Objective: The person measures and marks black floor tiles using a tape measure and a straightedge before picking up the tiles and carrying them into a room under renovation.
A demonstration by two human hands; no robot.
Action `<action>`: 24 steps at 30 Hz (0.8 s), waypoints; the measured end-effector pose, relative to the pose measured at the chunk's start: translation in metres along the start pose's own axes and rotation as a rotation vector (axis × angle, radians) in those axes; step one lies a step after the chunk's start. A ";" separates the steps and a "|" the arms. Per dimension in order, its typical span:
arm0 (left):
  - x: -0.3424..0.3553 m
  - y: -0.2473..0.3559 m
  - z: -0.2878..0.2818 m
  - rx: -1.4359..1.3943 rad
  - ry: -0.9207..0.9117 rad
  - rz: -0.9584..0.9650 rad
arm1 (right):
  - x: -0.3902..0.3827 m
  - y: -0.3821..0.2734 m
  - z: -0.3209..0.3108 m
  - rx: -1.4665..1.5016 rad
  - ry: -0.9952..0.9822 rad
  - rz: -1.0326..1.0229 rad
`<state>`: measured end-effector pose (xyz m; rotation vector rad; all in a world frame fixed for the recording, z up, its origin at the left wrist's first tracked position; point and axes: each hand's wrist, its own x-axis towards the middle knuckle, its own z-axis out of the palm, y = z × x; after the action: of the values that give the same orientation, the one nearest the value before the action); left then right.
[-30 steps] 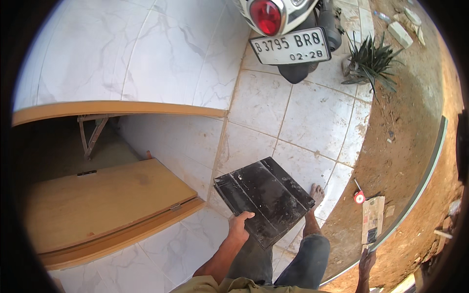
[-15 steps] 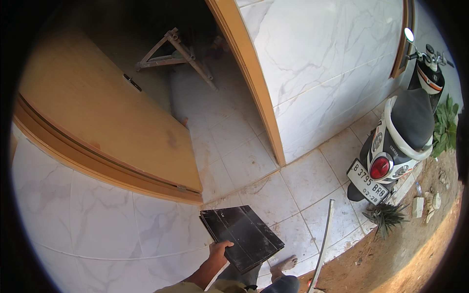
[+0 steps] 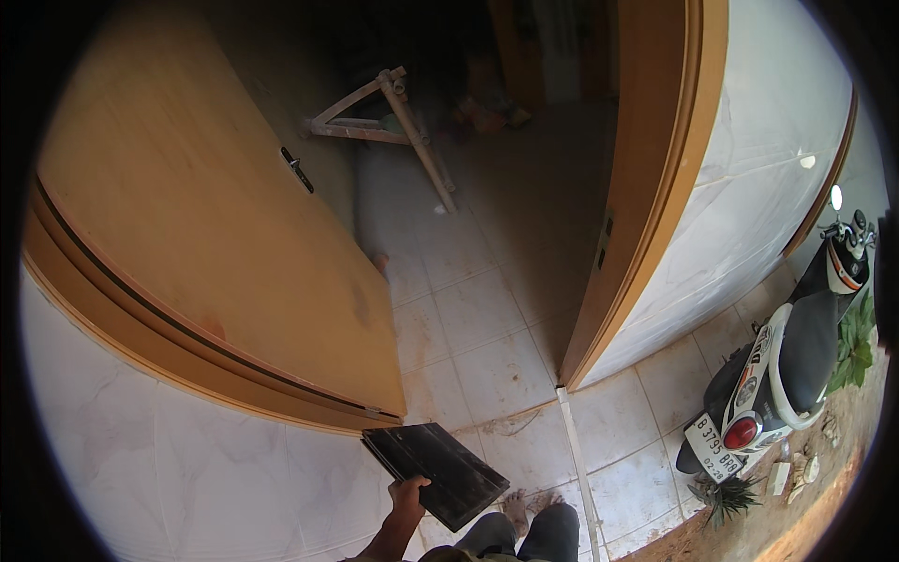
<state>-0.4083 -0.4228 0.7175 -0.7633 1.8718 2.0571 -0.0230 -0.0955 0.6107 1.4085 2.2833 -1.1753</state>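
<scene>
My left hand (image 3: 408,493) is closed on the near left edge of a flat, black, rectangular stack of panels (image 3: 440,476), with more than one layer showing along its left side. Pale dusty smears mark the top face. The stack is held tilted in front of my legs, over the tiled floor. To the right of it, a long, thin, pale strip (image 3: 579,468) runs from near the foot of the door frame down past my knees; its near end is out of the picture. My right hand does not show.
A yellow-brown door (image 3: 234,244) stands open on the left, its wooden frame (image 3: 646,234) on the right. Inside the dim room is a dusty trestle-like frame (image 3: 412,126). A parked scooter (image 3: 782,384), a spiky plant (image 3: 726,496) and a pale block (image 3: 778,479) lie to the right.
My view has turned right and toward the doorway, showing more of the room. The black stack stays in my left hand. The pale strip now reaches the foot of the door frame.
</scene>
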 end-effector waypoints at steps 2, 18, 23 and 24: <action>0.020 0.027 0.007 0.015 0.003 0.008 | 0.019 -0.030 -0.003 -0.002 -0.016 -0.005; 0.252 0.248 0.086 0.207 -0.059 -0.112 | 0.220 -0.255 -0.007 -0.324 0.130 -0.363; 0.314 0.344 0.133 0.164 0.069 -0.124 | 0.273 -0.359 -0.018 -0.211 0.039 -0.194; 0.335 0.358 0.131 0.082 0.089 -0.111 | 0.283 -0.382 -0.016 -0.197 0.029 -0.190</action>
<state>-0.8992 -0.3971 0.8437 -0.9297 1.9014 1.8966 -0.4822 0.0163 0.6635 1.1675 2.5199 -0.9509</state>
